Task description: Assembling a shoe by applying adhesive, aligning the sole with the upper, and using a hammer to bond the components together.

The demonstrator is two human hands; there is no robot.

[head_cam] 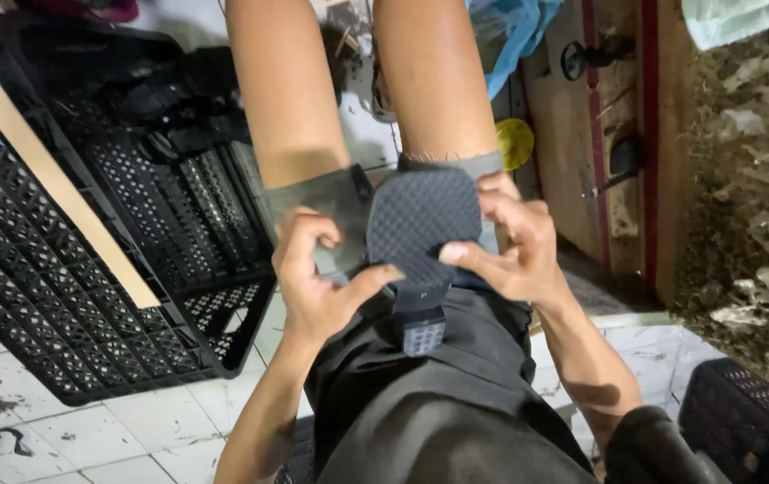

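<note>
At the centre of the frame both hands are gripping a dark shoe sole (422,229), held over the person's lap with its long axis running up and down the picture; the left hand (313,273) is pinching its left edge, thumb lying across the tread, and the right hand (514,246) is clamping the right edge, thumb pressing inward, so both are equally near. The sole is looking rubbery, with a fine woven-looking tread, rounded toe and narrow studded heel; a black plastic lattice crate (89,242) is lying at left on pale tiles.
</note>
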